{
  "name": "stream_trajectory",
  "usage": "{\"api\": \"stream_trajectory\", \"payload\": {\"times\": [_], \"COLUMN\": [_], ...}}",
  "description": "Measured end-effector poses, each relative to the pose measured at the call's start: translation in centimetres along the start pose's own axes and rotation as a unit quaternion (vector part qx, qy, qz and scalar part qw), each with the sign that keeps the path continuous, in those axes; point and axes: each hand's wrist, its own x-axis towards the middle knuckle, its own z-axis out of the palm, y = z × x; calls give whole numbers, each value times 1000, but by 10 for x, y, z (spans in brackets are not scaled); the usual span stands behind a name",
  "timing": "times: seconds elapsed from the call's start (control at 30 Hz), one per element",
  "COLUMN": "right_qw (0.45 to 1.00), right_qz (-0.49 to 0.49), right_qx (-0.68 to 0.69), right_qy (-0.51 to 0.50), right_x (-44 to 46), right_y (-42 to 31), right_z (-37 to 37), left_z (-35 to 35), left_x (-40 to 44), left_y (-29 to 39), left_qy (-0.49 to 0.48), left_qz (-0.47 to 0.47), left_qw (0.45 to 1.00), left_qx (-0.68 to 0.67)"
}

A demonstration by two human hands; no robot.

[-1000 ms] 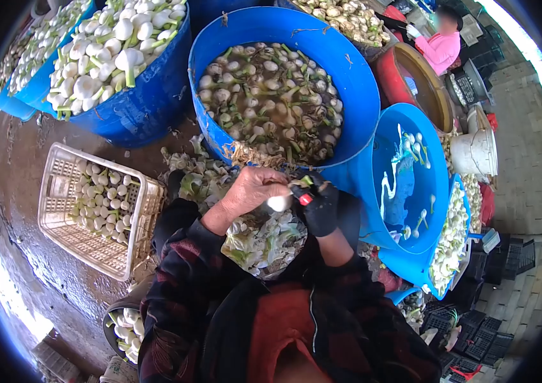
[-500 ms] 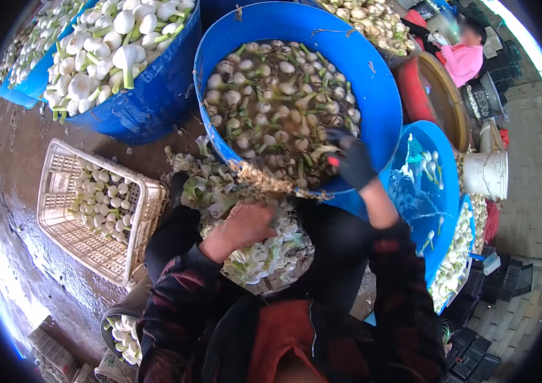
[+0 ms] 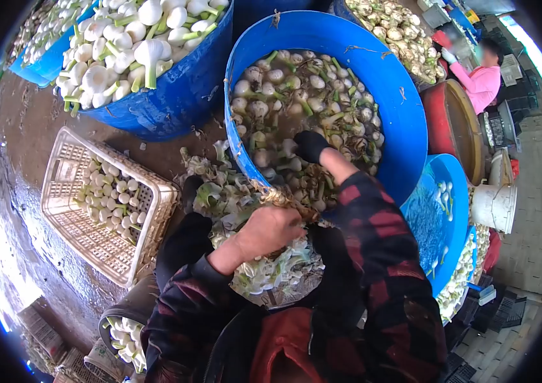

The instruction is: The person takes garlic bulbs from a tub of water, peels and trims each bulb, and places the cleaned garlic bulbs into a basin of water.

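My right hand [image 3: 311, 147], in a dark glove, reaches over the near rim into a big blue tub [image 3: 405, 121]. Its fingers are curled at a pale garlic bulb [image 3: 288, 149] in murky water, among many more bulbs with green stems. My left hand [image 3: 270, 228] is bare and closed, its knuckles up, in front of the tub. Whatever its fingers hold is hidden. Just beyond it, frayed straw-coloured fibre [image 3: 280, 196] covers part of the tub's rim. Peeled skins and leaves [image 3: 277, 277] lie in a heap below, between my knees.
At left stands a cream plastic crate [image 3: 86, 239] with trimmed bulbs. Another blue tub [image 3: 169, 115] is heaped with clean white bulbs. To the right are a light blue basin [image 3: 434, 210] of water, a white bucket [image 3: 494, 207] and a red tub [image 3: 437, 121]. A person in pink [image 3: 485, 86] sits beyond.
My right hand has moved left and deeper into the tub, to a bulb. My left hand has shifted slightly right. The whole view has swung, so the tubs appear further right and lower.
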Motion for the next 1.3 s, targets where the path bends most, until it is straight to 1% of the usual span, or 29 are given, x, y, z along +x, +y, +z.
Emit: {"api": "stream_trajectory", "payload": {"times": [0.03, 0.07, 0.1, 0.13, 0.2, 0.23, 0.27, 0.3, 0.37, 0.4, 0.43, 0.47, 0.5, 0.53, 0.6, 0.63, 0.7, 0.73, 0.77, 0.8, 0.83, 0.87, 0.9, 0.93, 1.0, 1.07, 1.2, 1.27, 1.3], "right_qw": [1000, 995, 985, 968, 940, 923, 919, 915, 911, 892, 871, 849, 830, 821, 804, 793, 712, 668, 642, 655, 667, 678, 650, 655, 662, 686, 698, 760, 792], "right_qz": [-16, -26, -36, -46, -92, -116, -126, -136, -143, -150, -157, -165, -118, -122, -127, -136, -109, -95, -79, -61, -42, -21, -34, -11, 32, 32, 34, -29, -98], "right_qx": [11, 79, 147, 214, 270, 297, 307, 317, 318, 353, 388, 421, 481, 497, 532, 538, 641, 687, 699, 692, 684, 677, 712, 712, 709, 656, 660, 533, 383], "right_qy": [12, 49, 87, 126, 187, 217, 212, 208, 222, 239, 256, 273, 257, 251, 236, 253, 264, 270, 304, 298, 291, 286, 261, 255, 240, 314, 276, 371, 465], "right_x": [-16, -34, -56, -79, -126, -145, -160, -172, -191, -196, -198, -201, -209, -213, -215, -217, -222, -223, -222, -219, -217, -215, -212, -208, -195, -182, -188, -190, -188], "right_y": [-1, -3, -7, -15, -40, -52, -64, -76, -95, -98, -99, -102, -108, -111, -116, -119, -130, -137, -139, -135, -132, -128, -136, -140, -147, -152, -157, -157, -155], "right_z": [-18, -31, -40, -49, -65, -71, -74, -75, -71, -67, -62, -60, -59, -54, -38, -34, -35, -38, -29, -15, -2, 9, 10, 11, 16, 23, 7, 3, 5], "left_z": [0, -1, -9, -11, -15, -17, -19, -18, -14, -14, -16, -14, -15, -16, -16, -15, -17, -17, -16, -15, -16, -14, -12, -9, -4, -1, -2, -2, -3], "left_x": [1, 2, 2, 3, 2, 0, -3, -4, -7, -10, -12, -15, -17, -19, -22, -23, -25, -24, -22, -21, -23, -24, -25, -27, -28, -30, -31, -32, -33], "left_y": [3, 5, 12, 15, 21, 22, 21, 15, 5, 4, 4, 7, 17, 24, 19, 19, 15, 15, 17, 18, 24, 24, 23, 22, 26, 24, 20, 18, 20], "left_qy": [43, 85, 51, 89, 161, 169, 176, 138, 109, 95, 81, 91, 101, 111, 83, 80, 92, 135, 177, 220, 234, 244, 251, 256, 283, 294, 293, 271, 263], "left_qz": [-4, -7, -94, -132, -207, -195, -184, -156, -125, -109, -86, -73, -59, -45, -35, -34, -21, 7, 34, 61, 69, 65, 62, 57, 131, 97, 88, 61, 52], "left_qw": [997, 989, 971, 950, 893, 863, 827, 788, 810, 820, 822, 818, 814, 809, 808, 810, 816, 824, 829, 831, 832, 873, 907, 933, 946, 942, 934, 931, 918], "left_qx": [-62, -123, -215, -268, -367, -435, -501, -580, -562, -553, -557, -563, -569, -576, -582, -579, -570, -550, -530, -508, -497, -417, -333, -246, -92, -129, -185, -238, -291]}}
